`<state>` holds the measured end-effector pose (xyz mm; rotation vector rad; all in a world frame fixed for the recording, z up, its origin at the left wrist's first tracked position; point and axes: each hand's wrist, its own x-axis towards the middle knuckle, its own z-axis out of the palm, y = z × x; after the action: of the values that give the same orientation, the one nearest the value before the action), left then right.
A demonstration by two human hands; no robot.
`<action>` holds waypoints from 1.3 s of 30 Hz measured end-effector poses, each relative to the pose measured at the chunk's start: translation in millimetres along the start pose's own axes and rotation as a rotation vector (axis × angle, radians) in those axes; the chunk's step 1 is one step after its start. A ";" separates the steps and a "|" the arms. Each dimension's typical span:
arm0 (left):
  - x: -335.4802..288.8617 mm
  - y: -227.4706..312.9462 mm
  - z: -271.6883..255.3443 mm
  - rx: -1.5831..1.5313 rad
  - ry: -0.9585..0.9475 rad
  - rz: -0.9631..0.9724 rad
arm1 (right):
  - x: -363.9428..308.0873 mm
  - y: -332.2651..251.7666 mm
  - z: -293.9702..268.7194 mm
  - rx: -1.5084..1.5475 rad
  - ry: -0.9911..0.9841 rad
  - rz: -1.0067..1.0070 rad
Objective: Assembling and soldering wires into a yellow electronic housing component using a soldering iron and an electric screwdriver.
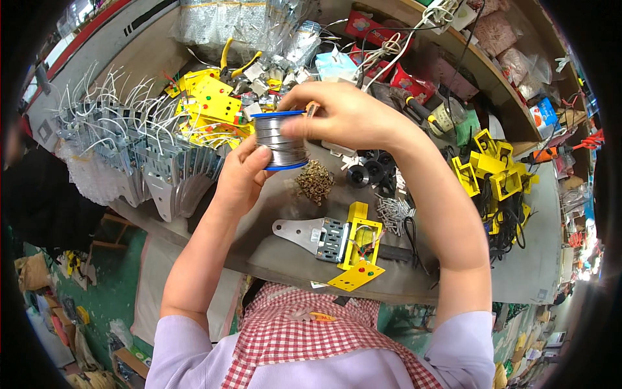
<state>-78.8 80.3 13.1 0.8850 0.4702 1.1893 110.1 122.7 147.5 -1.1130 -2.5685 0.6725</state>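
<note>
The spool (275,144) sits a bit off center, toward 11 o'clock. Left hand (241,175) is clamped on it at its 8, some fingers hidden. Right hand (337,117) curls over from 2, thumb blurry, can't tell if it's gripping. Orange bit (312,108) there's mostly covered.

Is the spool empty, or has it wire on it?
Not empty: silver wire is wound on the spool between its blue rims.

The worktop (275,260) is brightly lit, with glare seen at far right. The right hand (346,115) is slightly blurred at the thumb; outer edges are curved and darkened.
</note>
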 end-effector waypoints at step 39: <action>23.0 44.1 92.4 1.602 -0.406 0.938 | -89.3 -10.8 -29.0 0.050 0.629 -0.238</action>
<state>-29.9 74.8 105.7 2.8952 0.6670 1.2342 175.3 59.2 173.1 -0.8136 -2.0762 0.2656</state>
